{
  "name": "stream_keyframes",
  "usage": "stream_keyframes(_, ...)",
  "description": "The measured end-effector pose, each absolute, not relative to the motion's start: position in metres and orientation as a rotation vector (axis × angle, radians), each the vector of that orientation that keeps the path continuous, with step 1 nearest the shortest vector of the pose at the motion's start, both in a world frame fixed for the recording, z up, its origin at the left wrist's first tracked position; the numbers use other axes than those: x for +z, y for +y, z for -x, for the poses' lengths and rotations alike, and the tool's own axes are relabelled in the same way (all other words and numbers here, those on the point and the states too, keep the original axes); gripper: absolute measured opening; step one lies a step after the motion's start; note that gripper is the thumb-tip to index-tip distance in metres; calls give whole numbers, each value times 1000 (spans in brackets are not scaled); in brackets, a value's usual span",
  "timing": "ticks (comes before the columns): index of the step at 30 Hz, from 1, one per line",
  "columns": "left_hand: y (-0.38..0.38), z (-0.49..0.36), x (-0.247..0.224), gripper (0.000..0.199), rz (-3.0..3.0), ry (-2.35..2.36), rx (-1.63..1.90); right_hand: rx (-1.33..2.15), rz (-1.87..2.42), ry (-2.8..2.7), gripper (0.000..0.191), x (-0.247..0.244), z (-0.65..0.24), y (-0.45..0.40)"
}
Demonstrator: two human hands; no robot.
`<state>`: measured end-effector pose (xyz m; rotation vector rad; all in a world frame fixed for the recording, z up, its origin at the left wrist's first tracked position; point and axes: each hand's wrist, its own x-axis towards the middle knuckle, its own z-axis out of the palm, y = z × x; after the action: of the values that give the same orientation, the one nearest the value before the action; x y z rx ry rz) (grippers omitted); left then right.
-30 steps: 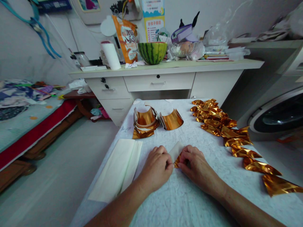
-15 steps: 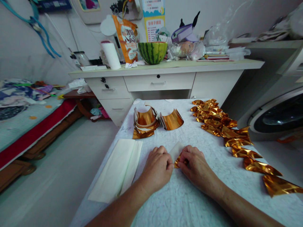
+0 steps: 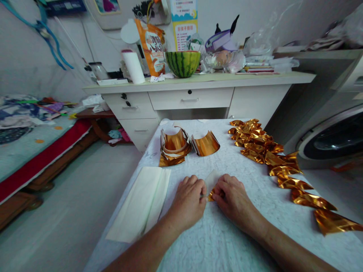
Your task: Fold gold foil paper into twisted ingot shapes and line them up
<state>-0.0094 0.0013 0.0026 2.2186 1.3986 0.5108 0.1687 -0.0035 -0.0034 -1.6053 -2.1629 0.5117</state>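
Observation:
A small sheet of gold foil paper [image 3: 210, 181] lies between my hands, its pale back facing up and a gold folded part showing at the near end. My right hand [image 3: 234, 194] is closed, pinching that gold part. With thumb and fingers pressed together, my left hand [image 3: 190, 198] grips the paper's left side; the fingertips partly hide it. Beyond them stand a stack of curved gold foil sheets [image 3: 174, 141] and a smaller curved stack [image 3: 207, 144]. Folded gold foil pieces [image 3: 255, 147] run in a row down the right side.
Folded off-white paper [image 3: 136, 204] lies left of my left arm on the cloth-covered table [image 3: 195, 249]. Behind the table is a white desk [image 3: 190, 88] with half a watermelon [image 3: 183, 64]. A washing machine [image 3: 334, 124] stands right, a bed [image 3: 36, 151] left.
My left fingertips have shifted very slightly on the paper, and a thin edge now shows at them. My right hand stays in almost the same place.

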Motion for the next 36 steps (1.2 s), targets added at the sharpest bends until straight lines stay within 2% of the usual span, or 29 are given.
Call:
stream_keyframes(7,4,11,5,14,-2171,1356,482,516,1623,-2170,6,-3,-169,-4)
stream_keyframes(14,5,6,5,5,-2141,1417,477,521,1629,-2208,7,-2,-168,-4)
stream_keyframes(28,5,6,11,7,-2134,1406,381,491,1650,-2219,4,-2,-166,-7)
stream_keyframes(33,5,6,10,8,-2136,1405,384,533,1641,-2195,10,-3,-168,-5)
stream_keyframes(36,5,6,8,7,-2135,1405,391,590,1647,-2202,24,1,-169,-4)
